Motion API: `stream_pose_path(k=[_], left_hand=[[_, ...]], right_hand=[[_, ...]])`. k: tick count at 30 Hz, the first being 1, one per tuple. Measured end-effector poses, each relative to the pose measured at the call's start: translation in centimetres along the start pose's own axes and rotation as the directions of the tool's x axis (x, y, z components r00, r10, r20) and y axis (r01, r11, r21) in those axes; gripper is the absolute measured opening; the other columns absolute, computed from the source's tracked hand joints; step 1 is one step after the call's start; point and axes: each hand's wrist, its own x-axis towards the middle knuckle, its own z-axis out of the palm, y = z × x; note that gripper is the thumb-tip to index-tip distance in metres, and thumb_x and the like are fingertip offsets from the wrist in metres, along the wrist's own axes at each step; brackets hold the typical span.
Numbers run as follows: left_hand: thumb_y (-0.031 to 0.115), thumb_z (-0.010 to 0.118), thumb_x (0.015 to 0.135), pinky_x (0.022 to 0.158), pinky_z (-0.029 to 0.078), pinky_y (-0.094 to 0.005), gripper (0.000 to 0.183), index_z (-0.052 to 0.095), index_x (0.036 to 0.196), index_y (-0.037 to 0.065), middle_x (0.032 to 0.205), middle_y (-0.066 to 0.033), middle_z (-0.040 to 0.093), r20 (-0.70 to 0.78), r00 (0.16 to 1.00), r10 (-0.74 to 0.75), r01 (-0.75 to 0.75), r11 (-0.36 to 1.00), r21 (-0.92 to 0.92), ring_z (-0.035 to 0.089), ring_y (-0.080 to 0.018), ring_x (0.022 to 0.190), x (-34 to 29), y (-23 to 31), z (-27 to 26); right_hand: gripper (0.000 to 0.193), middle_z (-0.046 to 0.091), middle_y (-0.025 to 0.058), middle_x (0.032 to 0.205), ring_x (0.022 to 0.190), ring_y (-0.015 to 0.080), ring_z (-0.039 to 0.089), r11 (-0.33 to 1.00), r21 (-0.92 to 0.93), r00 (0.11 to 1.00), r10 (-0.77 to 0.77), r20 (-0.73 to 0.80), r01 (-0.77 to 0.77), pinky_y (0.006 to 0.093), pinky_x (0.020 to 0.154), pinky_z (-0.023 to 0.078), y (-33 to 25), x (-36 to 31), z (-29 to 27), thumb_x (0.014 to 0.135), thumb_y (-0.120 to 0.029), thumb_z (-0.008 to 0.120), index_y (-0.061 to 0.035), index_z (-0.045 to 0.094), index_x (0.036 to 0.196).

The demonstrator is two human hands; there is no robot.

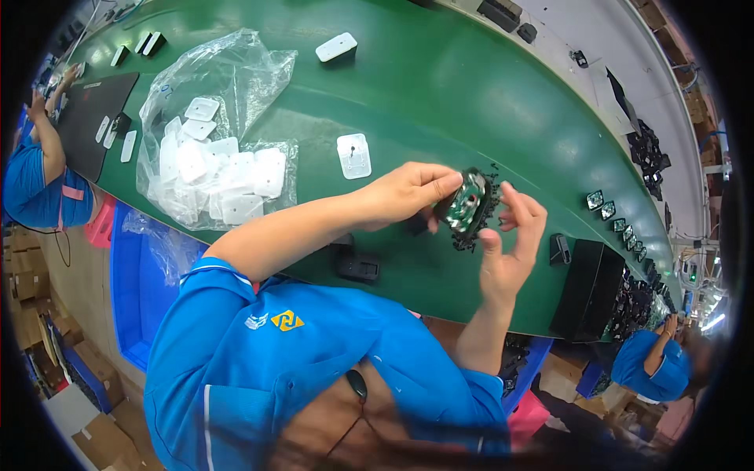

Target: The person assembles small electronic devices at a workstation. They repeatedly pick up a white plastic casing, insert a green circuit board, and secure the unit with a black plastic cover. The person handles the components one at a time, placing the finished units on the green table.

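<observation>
My left hand [416, 192] grips a black housing with a green circuit board [467, 202] in it, held tilted above the table. Thumb and fingers close on its left side. Just right of it is my right hand [512, 247], fingers bent but apart, with nothing visible between them. Small black parts [463, 243] lie scattered on the table behind and below the housing, partly hidden by it. Left of my hands, a single white plastic cover [354, 156] lies flat. Close to my body sits a black casing [359, 268].
A clear plastic bag [259, 71] with many white covers [228, 173] spreads over the green table [440, 86] at left. A white-topped block [336, 49] stands farther back. At right are a black box [589, 290] and several circuit-board units [609, 210]. Co-workers sit at both sides.
</observation>
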Motion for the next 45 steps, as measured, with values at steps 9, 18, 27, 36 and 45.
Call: stream_pose_path(k=[9, 18, 27, 36, 45], left_hand=[[0.032, 0.047, 0.098, 0.071, 0.055, -0.0296, 0.036, 0.056, 0.106, -0.001, 0.089, -0.0069, 0.061, 0.057, 0.998, -0.009, 0.019, 0.982, -0.188, 0.061, -0.0131, 0.082, -0.9, -0.4, 3.0], [0.042, 0.042, 0.098, 0.063, 0.054, -0.0265, 0.042, 0.058, 0.102, 0.003, 0.091, -0.0063, 0.065, 0.237, 0.968, -0.081, 0.147, 0.949, -0.277, 0.063, -0.0127, 0.079, -0.6, -0.6, 2.1], [0.036, 0.049, 0.096, 0.065, 0.054, -0.0274, 0.035, 0.058, 0.103, 0.003, 0.089, -0.0053, 0.062, 0.221, 0.972, -0.083, 0.144, 0.95, -0.276, 0.062, -0.0134, 0.079, -1.0, -0.7, 2.0], [0.024, 0.058, 0.092, 0.067, 0.052, -0.0269, 0.033, 0.054, 0.114, -0.001, 0.091, -0.0066, 0.06, -0.091, 0.976, 0.199, -0.202, 0.979, -0.023, 0.061, -0.0136, 0.08, -1.4, -1.0, 2.4], [0.024, 0.061, 0.09, 0.071, 0.05, -0.0309, 0.036, 0.054, 0.116, 0.0, 0.099, -0.0103, 0.056, -0.118, 0.894, 0.431, -0.391, 0.883, 0.261, 0.058, -0.0164, 0.089, -1.2, -2.0, 2.5]], right_hand=[[0.016, 0.052, 0.0065, 0.095, 0.081, 0.0174, 0.052, 0.984, 0.179, 0.994, -0.032, 0.101, 0.013, 0.0275, 0.071, 0.045, 0.4, -1.3, -1.1, 0.075, -0.004, 0.073, -0.0048, 0.068, 0.09], [0.03, 0.05, 0.0053, 0.087, 0.079, 0.019, 0.05, 0.992, 0.123, 0.952, -0.062, 0.3, 0.026, 0.0285, 0.069, 0.044, 0.1, -0.5, -3.4, 0.073, -0.006, 0.072, -0.009, 0.069, 0.103], [0.02, 0.05, 0.0039, 0.083, 0.074, 0.0157, 0.05, 0.978, 0.204, 0.899, -0.118, 0.422, 0.032, 0.0258, 0.063, 0.043, 0.8, 1.0, -3.8, 0.072, -0.002, 0.072, -0.0073, 0.07, 0.091], [0.02, 0.059, 0.0078, 0.084, 0.073, 0.0195, 0.055, 0.983, 0.165, 0.97, -0.114, 0.215, 0.08, 0.0278, 0.062, 0.045, -0.5, 0.4, -1.1, 0.071, 0.005, 0.07, -0.0036, 0.066, 0.088], [0.016, 0.058, 0.0079, 0.081, 0.073, 0.0173, 0.056, 0.992, 0.116, 0.988, -0.059, 0.145, 0.043, 0.0258, 0.06, 0.044, -0.3, 0.4, -1.4, 0.072, 0.004, 0.072, -0.002, 0.063, 0.084]])
